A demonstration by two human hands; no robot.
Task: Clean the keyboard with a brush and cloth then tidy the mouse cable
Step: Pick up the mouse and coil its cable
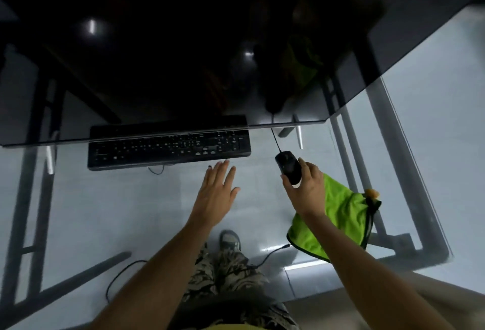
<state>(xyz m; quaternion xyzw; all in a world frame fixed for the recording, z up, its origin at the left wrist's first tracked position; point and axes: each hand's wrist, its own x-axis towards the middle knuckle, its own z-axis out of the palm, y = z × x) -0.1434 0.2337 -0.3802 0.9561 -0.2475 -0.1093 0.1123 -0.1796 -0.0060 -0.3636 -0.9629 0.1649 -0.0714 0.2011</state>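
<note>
A black keyboard [169, 147] lies on the glass desk [105, 198], its far edge under the dark monitor. To its right, my right hand [307, 188] grips the black mouse [288, 167]. The mouse cable [275, 138] runs from the mouse's front up behind the monitor. My left hand [216, 193] hovers flat, fingers straight, just in front of the keyboard's right end, holding nothing. A bright green cloth [338, 217] lies under and right of my right forearm. A brush [371, 194] with a pale tip rests on the cloth's far right corner.
A large dark monitor [183, 54] fills the upper view and overhangs the keyboard. Through the glass I see the desk's metal frame [380, 161], floor cables [126, 274] and my legs and shoe. The desk's right edge runs beside the cloth.
</note>
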